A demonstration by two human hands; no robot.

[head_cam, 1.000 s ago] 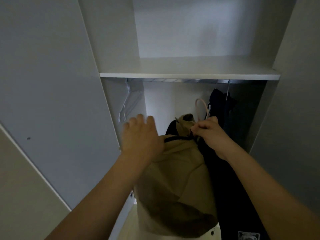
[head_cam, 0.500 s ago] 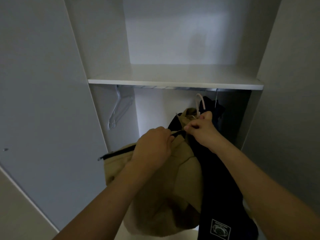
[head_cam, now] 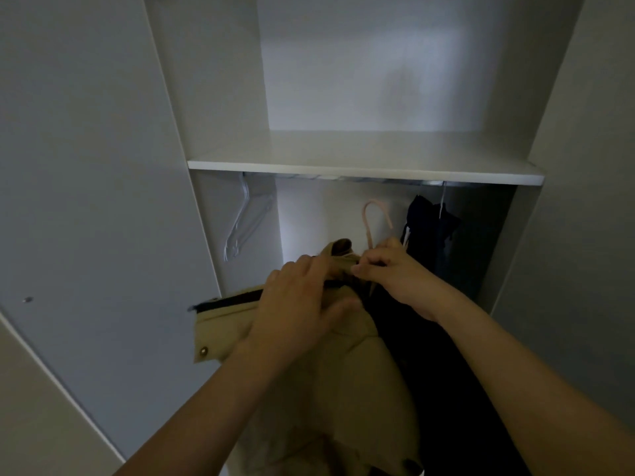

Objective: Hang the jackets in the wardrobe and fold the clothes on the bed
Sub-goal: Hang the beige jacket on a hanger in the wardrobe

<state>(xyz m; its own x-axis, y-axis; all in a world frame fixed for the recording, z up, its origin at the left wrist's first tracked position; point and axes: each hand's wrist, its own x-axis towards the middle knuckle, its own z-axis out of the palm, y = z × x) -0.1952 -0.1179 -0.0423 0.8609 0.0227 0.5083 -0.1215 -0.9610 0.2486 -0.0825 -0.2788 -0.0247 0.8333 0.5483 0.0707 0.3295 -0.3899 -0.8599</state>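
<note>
**Tan jacket held at the collar in front of the open wardrobe**

A person stands before the wardrobe (head_cam: 220, 97), both bare arms reaching in below its white shelf (head_cam: 364, 168). Between the hands hangs a tan jacket (head_cam: 347, 372), a soft beige garment with a dark zip or lining running along its opened front edge and a small round metal snap at the corner of the flap that sticks out to the left. Its collar is up near the hands and the body drops downward toward the bottom of the view, so its long axis runs roughly vertical, collar toward the rail; the opened flap lies nearly level, pointing left.

The left hand (head_cam: 302, 310) lies over the jacket's upper front, fingers curled and pressed together on the cloth just below the collar. The right hand (head_cam: 395, 273) pinches the collar edge between thumb and bent fingers, touching the left hand's fingertips. The pink hanger (head_cam: 372, 218) rises just behind the right hand, its hook curving up short of the rail (head_cam: 343, 178); whether the hand also holds it cannot be told.

Just right of the tan jacket, and touching it, hangs a dark jacket (head_cam: 446, 389), falling straight down under the right forearm. Further back on the right of the rail hang dark garments (head_cam: 429, 235). At the left end of the rail hang empty white hangers (head_cam: 245, 228), well apart from the hands
</note>
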